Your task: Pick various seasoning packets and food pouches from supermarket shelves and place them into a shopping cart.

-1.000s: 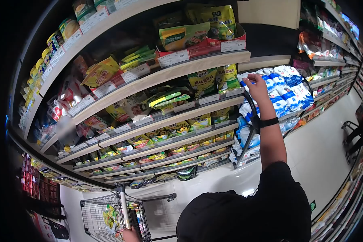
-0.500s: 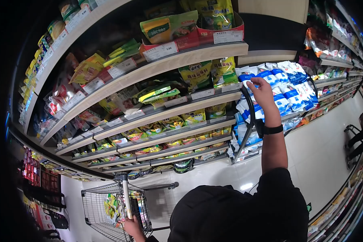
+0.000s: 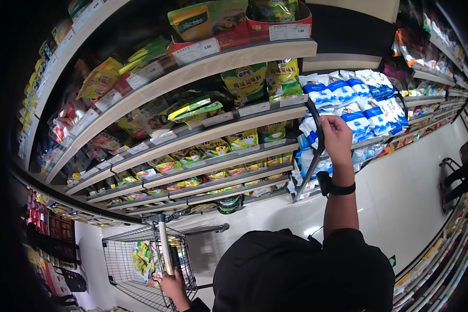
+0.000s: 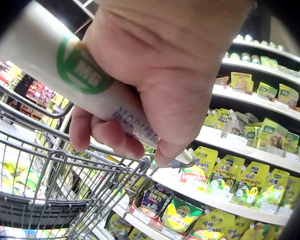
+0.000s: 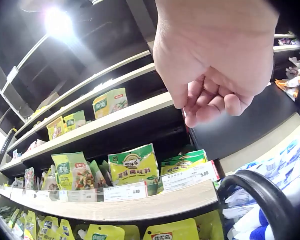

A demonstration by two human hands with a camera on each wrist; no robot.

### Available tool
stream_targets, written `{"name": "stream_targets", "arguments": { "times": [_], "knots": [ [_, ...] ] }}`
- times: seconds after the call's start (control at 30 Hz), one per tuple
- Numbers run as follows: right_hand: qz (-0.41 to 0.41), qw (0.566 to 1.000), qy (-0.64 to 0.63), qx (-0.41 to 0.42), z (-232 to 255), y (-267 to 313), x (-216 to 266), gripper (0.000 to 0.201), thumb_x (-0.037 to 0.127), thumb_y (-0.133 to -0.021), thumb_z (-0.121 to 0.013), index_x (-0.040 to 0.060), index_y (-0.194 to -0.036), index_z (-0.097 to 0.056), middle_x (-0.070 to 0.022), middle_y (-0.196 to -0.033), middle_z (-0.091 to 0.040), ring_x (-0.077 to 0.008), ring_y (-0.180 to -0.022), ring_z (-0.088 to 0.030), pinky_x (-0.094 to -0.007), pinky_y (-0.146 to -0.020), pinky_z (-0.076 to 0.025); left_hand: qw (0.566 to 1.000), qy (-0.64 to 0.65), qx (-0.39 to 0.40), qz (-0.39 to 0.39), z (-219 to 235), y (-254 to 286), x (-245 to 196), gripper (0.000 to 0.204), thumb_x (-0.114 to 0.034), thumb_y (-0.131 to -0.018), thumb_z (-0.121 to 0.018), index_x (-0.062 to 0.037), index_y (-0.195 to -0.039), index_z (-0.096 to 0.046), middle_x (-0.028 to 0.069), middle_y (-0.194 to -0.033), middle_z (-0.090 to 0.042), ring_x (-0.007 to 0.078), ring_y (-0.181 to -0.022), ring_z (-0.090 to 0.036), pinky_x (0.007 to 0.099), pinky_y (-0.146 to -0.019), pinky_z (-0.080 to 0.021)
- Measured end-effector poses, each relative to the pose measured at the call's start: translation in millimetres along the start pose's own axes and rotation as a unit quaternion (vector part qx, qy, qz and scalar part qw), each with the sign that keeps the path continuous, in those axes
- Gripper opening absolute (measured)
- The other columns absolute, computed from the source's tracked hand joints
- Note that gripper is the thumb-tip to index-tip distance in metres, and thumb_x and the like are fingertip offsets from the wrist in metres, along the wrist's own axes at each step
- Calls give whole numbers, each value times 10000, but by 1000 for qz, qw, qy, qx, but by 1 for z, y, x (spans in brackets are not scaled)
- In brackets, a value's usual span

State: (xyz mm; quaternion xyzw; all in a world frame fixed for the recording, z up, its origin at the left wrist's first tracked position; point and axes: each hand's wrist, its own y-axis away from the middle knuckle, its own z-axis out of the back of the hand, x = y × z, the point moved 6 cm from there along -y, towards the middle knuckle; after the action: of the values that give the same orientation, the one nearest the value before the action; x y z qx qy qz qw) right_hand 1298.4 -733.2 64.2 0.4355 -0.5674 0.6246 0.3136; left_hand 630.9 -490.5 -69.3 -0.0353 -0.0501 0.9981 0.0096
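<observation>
My left hand (image 3: 173,285) grips the white handle (image 3: 165,244) of a wire shopping cart; in the left wrist view the fingers of this hand (image 4: 155,75) wrap round the handle (image 4: 82,67) with its green logo. My right hand (image 3: 336,139) is raised beside a black curved rail (image 3: 317,130), in front of blue and white packs (image 3: 356,125). Seen from the right wrist, that hand (image 5: 215,65) has loosely curled fingers and holds nothing. Yellow-green seasoning pouches (image 5: 133,165) stand on the shelf below it.
Long shelves (image 3: 244,62) with pouches and price tags curve along the left. The cart basket (image 3: 135,260) holds several yellow-green packs. A person in dark clothes (image 3: 465,174) stands in the aisle at right, by another cart. More shelving (image 3: 447,255) lines the lower right.
The shelves have shifted left and upward in the head view. My right hand sits lower in the picture, still beside the rail, and more of my left hand shows on the handle.
</observation>
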Motion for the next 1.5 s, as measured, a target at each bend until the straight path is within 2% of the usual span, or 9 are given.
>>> {"name": "stream_targets", "arguments": {
  "times": [0.2,0.33,0.4,0.47,0.57,0.77,0.87,1.03,1.5],
  "knots": [
    [27,998,-25,59,-23,24,24,138,125,-881,-684,-12,-896,-680,7,-673,-621,-19,-591,-515,-181,-519,-402,1000,3,-7,-24,-1,6,-8,513,-521,-811,-652,-17,-763,-573,159,-636,-649,365,-616,-647,470,-582,-494],
    [53,994,29,87,-31,38,36,173,154,-867,-699,-6,-805,-674,14,-556,-551,-25,-500,-449,-217,-448,-351,996,28,-42,-70,-1,15,-11,465,-452,-805,-693,-47,-988,-554,109,-622,-629,319,-570,-628,432,-542,-478],
    [75,991,62,87,-28,45,35,186,180,-849,-713,14,-774,-676,-17,-494,-498,-60,-448,-428,-251,-425,-327,993,46,-70,-88,6,23,-17,517,-423,-801,-701,-56,-1124,-534,130,-699,-656,332,-641,-647,432,-584,-485],
    [63,989,91,103,-25,55,32,188,194,-841,-719,24,-769,-679,-29,-478,-482,-84,-428,-423,-264,-420,-322,992,70,-35,-97,17,31,-27,656,-373,-801,-706,-72,-1322,-444,198,-1042,-667,382,-866,-655,440,-712,-506],
    [57,989,99,93,-11,75,30,200,215,-832,-728,31,-766,-681,-42,-481,-501,-108,-414,-436,-275,-418,-336,983,77,-52,-158,24,38,-35,683,-266,-798,-713,-79,-1376,-402,165,-1098,-651,297,-933,-652,396,-761,-509],
    [47,991,111,65,30,113,37,176,175,-850,-718,7,-812,-683,-10,-562,-579,-43,-507,-478,-224,-474,-382,969,155,110,-158,18,36,-11,767,-185,-810,-685,-93,-1446,-264,228,-1129,-628,397,-994,-623,439,-810,-502],
    [21,992,104,68,46,141,55,157,144,-870,-702,-4,-824,-676,28,-626,-558,-21,-571,-432,-208,-501,-354,974,119,152,-123,23,53,9,720,-247,-842,-657,-78,-1435,-286,218,-906,-667,407,-840,-652,468,-725,-512],
    [69,979,155,110,50,196,69,197,175,-877,-691,-13,-820,-669,-1,-604,-558,-43,-563,-446,-220,-505,-369,982,102,108,-117,25,103,68,454,-413,-857,-632,-34,-1076,-511,135,-642,-631,371,-666,-646,482,-598,-501],
    [41,947,130,291,2,344,135,219,206,-835,-722,-1,-790,-663,-18,-546,-543,-67,-503,-460,-255,-482,-386,989,66,27,-133,62,213,171,466,-521,-893,-537,-68,-787,-557,132,-577,-616,348,-534,-625,461,-487,-495]
  ]
}}
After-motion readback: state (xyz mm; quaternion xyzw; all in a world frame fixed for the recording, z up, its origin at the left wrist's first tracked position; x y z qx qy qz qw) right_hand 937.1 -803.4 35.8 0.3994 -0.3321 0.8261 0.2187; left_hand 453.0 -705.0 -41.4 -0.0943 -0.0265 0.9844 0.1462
